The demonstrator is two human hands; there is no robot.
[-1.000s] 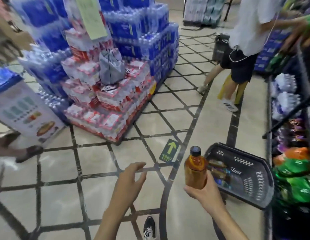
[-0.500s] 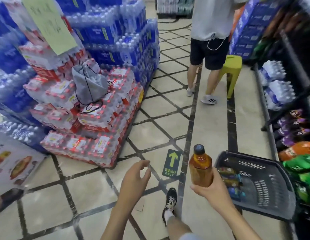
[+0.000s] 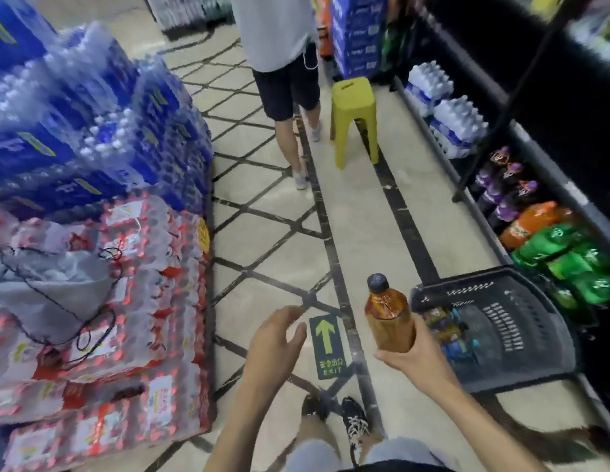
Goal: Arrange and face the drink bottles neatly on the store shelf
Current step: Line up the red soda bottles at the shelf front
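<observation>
Amber bottle [image 3: 388, 321] stays upright in the right hand [image 3: 419, 356], which grips its base, beside the dark basket [image 3: 542, 335] on the floor. The left hand [image 3: 273, 338] remains empty, fingers relaxed. Farther off, the yellow stool [image 3: 354, 117] and person [image 3: 283, 63] now appear closer than before.

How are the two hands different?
The right hand grips a brown bottle and holds it upright; the left hand holds nothing. The right hand's fingers curl round the bottle; the left hand's fingers are loose and relaxed. Both hands reach forward above the floor.
</observation>
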